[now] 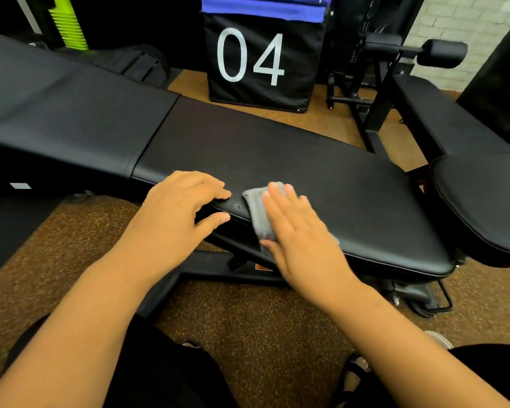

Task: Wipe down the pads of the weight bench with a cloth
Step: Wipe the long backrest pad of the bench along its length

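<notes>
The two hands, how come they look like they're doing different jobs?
The right hand lies flat with straight fingers, pressing the grey cloth; the left hand has no cloth. The left hand's curled fingers hook over the near edge of the bench pad; the right hand lies flat. Both rest on the same pad.

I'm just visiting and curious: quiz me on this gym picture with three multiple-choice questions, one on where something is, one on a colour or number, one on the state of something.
1. Where does the cloth lie?
A. on the floor
B. over the near edge of the bench pad
C. on the black box

2. What number is on the black box?
A. 04
B. 40
C. 14

3. How is the right hand on the cloth?
A. curled into a fist
B. pinching a corner
C. flat, fingers straight

Answers: 1 B, the grey cloth drapes over the pad's front edge. 2 A, large white digits read 04. 3 C, the straight fingers press it down, while the left hand holds the pad's edge.
</notes>
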{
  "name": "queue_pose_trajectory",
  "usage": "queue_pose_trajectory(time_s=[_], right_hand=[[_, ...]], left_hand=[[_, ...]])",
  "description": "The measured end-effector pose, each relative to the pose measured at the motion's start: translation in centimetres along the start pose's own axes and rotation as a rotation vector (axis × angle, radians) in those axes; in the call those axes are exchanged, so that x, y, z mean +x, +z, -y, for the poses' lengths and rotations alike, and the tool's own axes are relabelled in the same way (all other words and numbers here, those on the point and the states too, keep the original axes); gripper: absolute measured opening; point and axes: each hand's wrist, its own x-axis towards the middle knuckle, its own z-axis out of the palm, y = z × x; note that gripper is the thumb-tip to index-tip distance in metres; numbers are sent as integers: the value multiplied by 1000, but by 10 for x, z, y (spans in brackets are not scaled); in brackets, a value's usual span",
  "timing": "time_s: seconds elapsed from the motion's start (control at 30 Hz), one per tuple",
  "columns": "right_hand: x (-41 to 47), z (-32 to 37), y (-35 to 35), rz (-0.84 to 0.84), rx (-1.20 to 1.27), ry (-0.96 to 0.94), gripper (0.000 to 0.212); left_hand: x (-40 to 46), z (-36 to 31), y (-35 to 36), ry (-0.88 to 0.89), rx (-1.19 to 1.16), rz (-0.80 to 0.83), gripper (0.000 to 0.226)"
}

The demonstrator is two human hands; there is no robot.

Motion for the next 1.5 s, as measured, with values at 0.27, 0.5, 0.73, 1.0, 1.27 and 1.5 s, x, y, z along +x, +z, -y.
queue_pose_trajectory(time_s=[0.27,0.5,0.73,1.0,1.27,1.5], right_hand=[[-5,-10,2,29,-6,-31,75],[-25,-26,-1,37,-5,26,72],[69,62,8,-8,-62,-162,74],[43,44,6,26,-29,-128,74],[11,16,2,30,-43,0,74],[104,98,20,-47,-97,-193,73]], left_hand=[[-19,33,-48,-127,130,-222,33],[-37,69,-54,-215,178,-204,32],[-35,70,-38,-252,154,-355,24],[-37,68,-31,-258,95,-416,23],[-36,69,-25,-270,112,-452,22],[-36,71,-27,-264,143,-437,23]])
